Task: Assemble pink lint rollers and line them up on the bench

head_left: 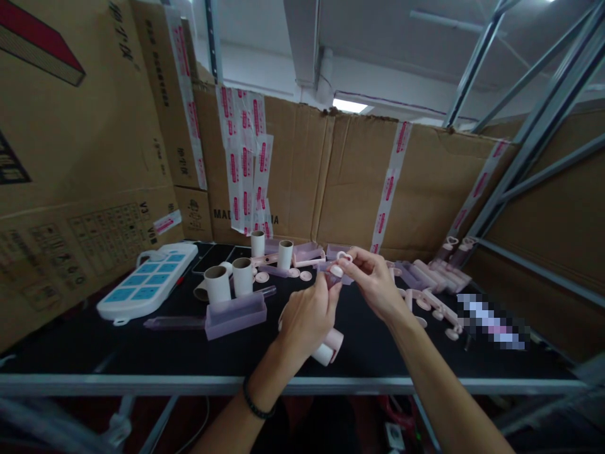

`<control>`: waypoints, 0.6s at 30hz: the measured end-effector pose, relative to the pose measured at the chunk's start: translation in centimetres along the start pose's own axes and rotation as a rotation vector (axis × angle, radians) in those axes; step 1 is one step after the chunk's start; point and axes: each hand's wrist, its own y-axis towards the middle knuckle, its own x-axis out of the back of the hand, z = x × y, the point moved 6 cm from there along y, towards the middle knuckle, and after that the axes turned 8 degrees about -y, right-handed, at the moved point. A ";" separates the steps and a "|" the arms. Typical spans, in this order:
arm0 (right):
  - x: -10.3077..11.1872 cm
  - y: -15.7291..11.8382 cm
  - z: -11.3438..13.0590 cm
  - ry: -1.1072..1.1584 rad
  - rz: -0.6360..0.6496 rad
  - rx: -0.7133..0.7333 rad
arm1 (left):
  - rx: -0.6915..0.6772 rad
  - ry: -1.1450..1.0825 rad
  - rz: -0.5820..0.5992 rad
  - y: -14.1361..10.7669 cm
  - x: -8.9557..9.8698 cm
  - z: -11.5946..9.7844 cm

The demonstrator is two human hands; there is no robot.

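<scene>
right grip (378,287) tight on a pale heart-shaped loop (343,254), just above the white cap (336,271) in the left grip (308,316)

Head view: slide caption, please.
Right hand pinches a pale heart-shaped plastic loop beside the left hand, above a black tabletop.

The heart (345,256), a small, pale, open loop, is pinched at the fingertips of the right hand (377,285), up in the air. Just below and left of it is the cap (336,271), white and rounded. Beneath the cap shows a bit of translucent purple tube (333,280), gripped by the left hand (308,315) and mostly hidden; whether heart and cap touch is unclear
</scene>
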 end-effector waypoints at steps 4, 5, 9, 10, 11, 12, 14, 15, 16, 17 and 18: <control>0.0 -0.1 0.5 0.054 0.007 0.013 | -0.004 -0.033 0.030 0.2 0.4 -0.1; 0.0 -0.1 0.5 0.065 0.007 0.015 | -0.002 -0.052 0.033 0.2 0.4 -0.1; 0.0 -0.2 0.4 0.070 0.009 0.000 | 0.001 -0.218 0.067 0.3 0.7 -0.2; 0.1 -0.2 0.3 0.071 0.011 -0.004 | -0.002 -0.284 0.083 0.3 0.7 -0.2; 0.1 -0.2 0.3 0.075 0.016 -0.007 | -0.007 -0.355 0.101 0.3 0.7 -0.2; 0.2 -0.2 0.2 0.082 0.024 -0.010 | -0.010 -0.427 0.121 0.3 0.7 -0.2; 0.2 -0.3 0.0 0.102 0.043 -0.013 | -0.010 -0.565 0.158 0.4 0.7 -0.2; 0.2 -0.3 0.0 0.111 0.050 -0.014 | -0.006 -0.631 0.181 0.4 0.6 -0.1; 0.2 -0.4 0.0 0.121 0.057 -0.013 | 0.003 -0.697 0.209 0.4 0.5 -0.1; 0.2 -0.4 0.0 0.132 0.063 -0.012 | 0.015 -0.763 0.241 0.4 0.3 0.0; 0.2 -0.4 0.1 0.142 0.071 -0.012 | 0.031 -0.826 0.278 0.4 0.2 0.1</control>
